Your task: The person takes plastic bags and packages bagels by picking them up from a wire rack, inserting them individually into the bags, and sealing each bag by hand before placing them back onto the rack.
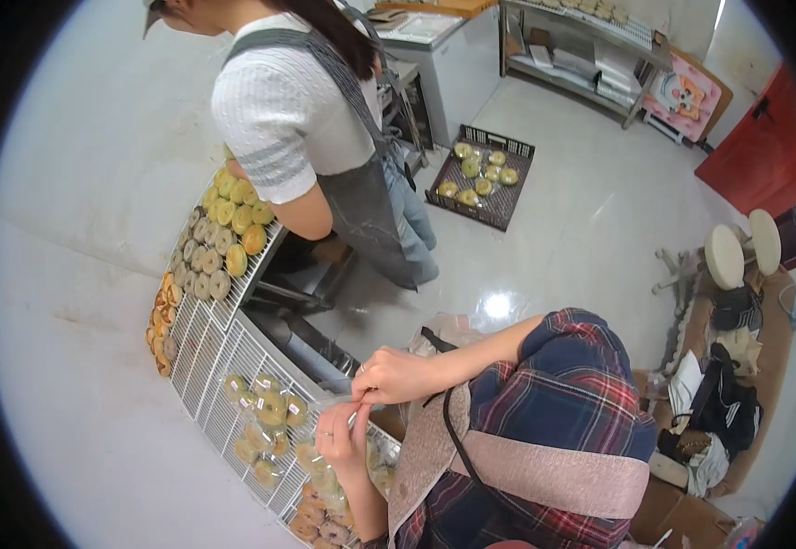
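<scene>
My right hand (391, 375) and my left hand (343, 435) meet above the wire rack (199, 364), fingertips close together. Both pinch what looks like a thin clear plastic bag (329, 401); its exact outline is hard to make out. Under and beside my left hand lie bagged pale-green bagels (317, 462), partly covered by my forearm. Just beyond my hands rest several labelled clear bags of bagels (270, 408), and more bagged bagels (261, 450) lie close by. Some darker unbagged bagels (310, 523) sit at the near end of the rack.
A co-worker (297, 119) in a grey apron stands at the rack's far end, beside rows of green, grey and brown bagels (206, 252). On the floor is a dark crate (510, 203) holding bagged bagels. A stool (724, 256) and a cluttered sofa (747, 430) stand behind me.
</scene>
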Demonstrator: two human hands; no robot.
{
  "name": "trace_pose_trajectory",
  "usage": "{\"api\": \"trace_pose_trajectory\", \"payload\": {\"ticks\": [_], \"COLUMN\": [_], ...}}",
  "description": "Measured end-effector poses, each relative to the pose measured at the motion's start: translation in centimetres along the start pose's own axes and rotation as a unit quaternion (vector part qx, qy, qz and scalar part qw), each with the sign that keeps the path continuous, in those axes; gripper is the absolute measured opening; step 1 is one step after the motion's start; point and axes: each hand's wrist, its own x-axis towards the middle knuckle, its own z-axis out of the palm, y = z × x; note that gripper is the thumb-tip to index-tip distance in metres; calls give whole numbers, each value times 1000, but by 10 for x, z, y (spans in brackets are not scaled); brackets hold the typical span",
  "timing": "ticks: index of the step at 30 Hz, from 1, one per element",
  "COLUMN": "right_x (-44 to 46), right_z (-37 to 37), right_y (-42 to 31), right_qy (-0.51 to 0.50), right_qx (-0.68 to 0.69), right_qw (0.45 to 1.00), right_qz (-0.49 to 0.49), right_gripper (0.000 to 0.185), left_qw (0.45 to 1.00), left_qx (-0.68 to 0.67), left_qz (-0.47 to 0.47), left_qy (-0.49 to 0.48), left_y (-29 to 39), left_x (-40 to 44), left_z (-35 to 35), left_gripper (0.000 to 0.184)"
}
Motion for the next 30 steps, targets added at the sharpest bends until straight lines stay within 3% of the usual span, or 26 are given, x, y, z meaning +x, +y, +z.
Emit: {"api": "trace_pose_trajectory", "payload": {"ticks": [4,6,10,12,13,15,18,20,23,27,30], "right_x": [-8,-9,-10,-12,-12,-6,2,9,27,39,47], "right_z": [3,11,20,22,20,8,-4,-11,-16,-5,8], "right_y": [-3,-3,2,6,7,5,8,14,19,10,2], "right_qy": [-18,-2,-64,-65,-56,-74,-112,-150,-134,-164,-197], "right_qx": [37,16,15,6,-5,15,37,43,6,-5,9], "right_qw": [998,1000,998,998,998,997,993,988,988,984,976], "right_qz": [41,27,6,-3,-6,-6,1,-3,-70,-70,-88], "right_gripper": [7,5,6,5,5,5,4,4,5,7,7], "left_qw": [999,997,993,985,985,951,907,865,755,620,583], "left_qx": [-1,36,63,75,78,63,110,78,-1,-84,-110], "left_qz": [-22,-42,-82,-60,-68,-78,-83,-176,-405,-617,-695], "left_qy": [-32,-59,-61,-146,-135,-292,-397,-463,-516,-477,-406], "left_y": [11,19,26,24,22,16,23,35,69,136,166], "left_x": [-10,-15,-34,-51,-65,-116,-219,-276,-353,-405,-366], "left_z": [-1,-5,-5,-10,-12,-15,-14,1,31,68,82], "left_gripper": [19,18,18,12,12,10,17,18,21,27,31]}}
